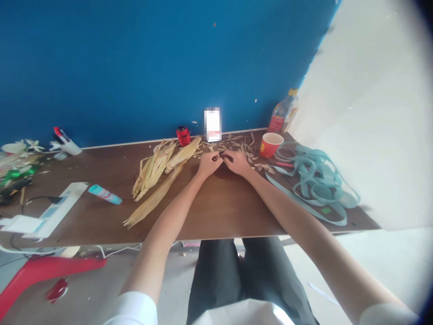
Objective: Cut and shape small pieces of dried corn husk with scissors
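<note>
Brown desk (216,212) set against a blue wall (152,58), with a white wall (372,113) at right. Both arms reach forward to the far middle of the desk, where the left hand (209,163) and right hand (237,162) meet. The fingers of each are curled closed on a small dark piece (223,156) pinched between the two hands just above the desk; what it is cannot be told.

Just left of the hands lies a heap of dry husks (158,174), one long strip running toward the near edge. Husk scraps (237,145) litter the desk behind the hands. A red spool (183,135) stands by the wall behind the husks. A red cup (269,144) stands near the right hand, a plastic bottle (283,115) behind it in the corner. Pale blue ribbon (314,180) lies in loose coils at the right end. Toward the left lie a teal tube (104,194) and a white power strip (56,210).
</note>
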A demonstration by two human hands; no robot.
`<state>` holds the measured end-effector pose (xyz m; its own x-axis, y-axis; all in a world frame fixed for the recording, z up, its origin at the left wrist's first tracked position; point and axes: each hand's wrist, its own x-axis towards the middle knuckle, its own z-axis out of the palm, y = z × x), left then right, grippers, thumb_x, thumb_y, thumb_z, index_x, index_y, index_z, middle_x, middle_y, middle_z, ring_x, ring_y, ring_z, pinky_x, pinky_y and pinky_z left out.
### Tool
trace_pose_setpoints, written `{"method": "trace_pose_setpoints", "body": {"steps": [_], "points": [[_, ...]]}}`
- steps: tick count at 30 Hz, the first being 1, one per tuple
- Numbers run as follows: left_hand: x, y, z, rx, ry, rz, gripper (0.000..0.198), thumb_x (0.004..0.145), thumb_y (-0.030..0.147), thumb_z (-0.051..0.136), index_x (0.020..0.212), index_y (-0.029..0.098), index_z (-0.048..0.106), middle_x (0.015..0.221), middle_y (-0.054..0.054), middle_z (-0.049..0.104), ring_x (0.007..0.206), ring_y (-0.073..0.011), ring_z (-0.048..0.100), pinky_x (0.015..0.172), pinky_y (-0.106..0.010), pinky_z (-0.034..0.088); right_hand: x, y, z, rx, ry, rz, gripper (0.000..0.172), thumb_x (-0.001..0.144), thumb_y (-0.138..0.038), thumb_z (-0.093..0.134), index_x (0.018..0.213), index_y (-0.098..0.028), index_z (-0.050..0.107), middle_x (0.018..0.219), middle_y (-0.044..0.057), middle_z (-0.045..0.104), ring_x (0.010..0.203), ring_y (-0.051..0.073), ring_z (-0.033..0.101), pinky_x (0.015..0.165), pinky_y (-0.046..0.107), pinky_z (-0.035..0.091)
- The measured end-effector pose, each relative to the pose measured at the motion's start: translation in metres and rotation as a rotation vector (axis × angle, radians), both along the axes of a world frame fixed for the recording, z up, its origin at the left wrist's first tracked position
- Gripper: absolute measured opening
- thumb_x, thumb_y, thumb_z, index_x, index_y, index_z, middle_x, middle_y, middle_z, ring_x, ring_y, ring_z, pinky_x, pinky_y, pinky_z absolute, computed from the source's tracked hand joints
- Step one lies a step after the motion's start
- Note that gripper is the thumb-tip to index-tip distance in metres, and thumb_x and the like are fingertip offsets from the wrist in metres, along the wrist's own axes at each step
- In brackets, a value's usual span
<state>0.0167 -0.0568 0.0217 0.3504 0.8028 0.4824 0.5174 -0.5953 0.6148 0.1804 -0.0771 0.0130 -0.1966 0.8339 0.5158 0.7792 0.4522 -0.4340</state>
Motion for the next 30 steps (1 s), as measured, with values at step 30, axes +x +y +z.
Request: {"method": "trace_pose_setpoints", "body": {"steps": [30], "points": [[0.0032,0.0013,-0.0008,-0.012,0.001,0.052,0.02,0.083,0.029,0.047,0.07,0.018,0.058,0.059,0.001,0.054,0.058,-0.0122,0.047,0.061,-0.025,0.036,-0.0053,0.0004,-0.0045,0.0,-0.124,-0.127,0.029,0.09,-0.03,0.042,0.105,-0.023,0.066,0.089,0.006,0.072,0.079,0.023,0.064,0.069,0.031,0.043]]}}
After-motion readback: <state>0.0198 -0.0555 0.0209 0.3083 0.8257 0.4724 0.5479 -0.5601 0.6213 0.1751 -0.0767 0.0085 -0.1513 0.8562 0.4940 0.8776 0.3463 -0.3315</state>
